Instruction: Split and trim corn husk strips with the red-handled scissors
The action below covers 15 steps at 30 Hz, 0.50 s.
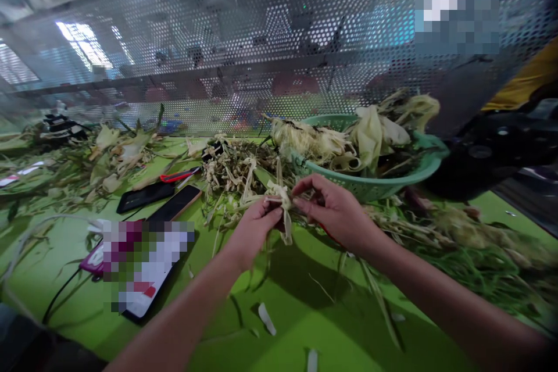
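A small knotted piece of pale dried corn husk (pixel 284 200) is held over the green table, with loose ends sticking up and hanging down. My left hand (pixel 255 226) pinches it from the left between thumb and fingers. From the right, my right hand (pixel 333 204) closes thumb and index finger at the husk's edge; the exact contact is too small to make out. Just behind my hands lies a pile of similar knotted husk pieces (pixel 231 171). A green plastic basket (pixel 370 186) filled with dried husks (pixel 370 131) stands behind my right hand.
Left of my hands lie a dark phone (pixel 174 206), a black case-like object (pixel 146 196), red-handled scissors (pixel 181 175) and a partly blurred device (pixel 157 270) with cables. Husk scraps (pixel 113 154) cover the far left. Green strands (pixel 471 273) lie right. A perforated metal screen (pixel 244 64) rises behind.
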{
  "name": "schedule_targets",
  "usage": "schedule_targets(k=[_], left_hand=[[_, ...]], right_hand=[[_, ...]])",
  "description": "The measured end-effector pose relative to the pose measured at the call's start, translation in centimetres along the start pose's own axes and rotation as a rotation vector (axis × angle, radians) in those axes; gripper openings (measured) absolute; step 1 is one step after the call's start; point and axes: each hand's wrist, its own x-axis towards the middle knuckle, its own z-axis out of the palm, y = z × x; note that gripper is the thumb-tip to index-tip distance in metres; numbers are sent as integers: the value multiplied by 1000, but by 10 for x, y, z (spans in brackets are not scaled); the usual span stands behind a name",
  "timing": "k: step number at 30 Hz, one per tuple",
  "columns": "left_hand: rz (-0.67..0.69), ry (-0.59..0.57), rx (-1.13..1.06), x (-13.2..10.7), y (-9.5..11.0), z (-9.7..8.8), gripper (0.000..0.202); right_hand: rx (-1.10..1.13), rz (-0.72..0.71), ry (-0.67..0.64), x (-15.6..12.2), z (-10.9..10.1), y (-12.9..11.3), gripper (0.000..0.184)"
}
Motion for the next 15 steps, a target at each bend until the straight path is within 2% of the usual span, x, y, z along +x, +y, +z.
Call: schedule_targets(k=[4,9,15], left_hand=[[-56,28,-137,1,0,-1,12],[-141,33,-122,-1,1,-2,18],[-85,41,-96,-2,0,-2,28]], right_hand=[[-6,-73,-64,-2,4,-3,2],[-97,-128,-60,-3,5,-4,3],[-78,-137,-97,0,5,3,8]])
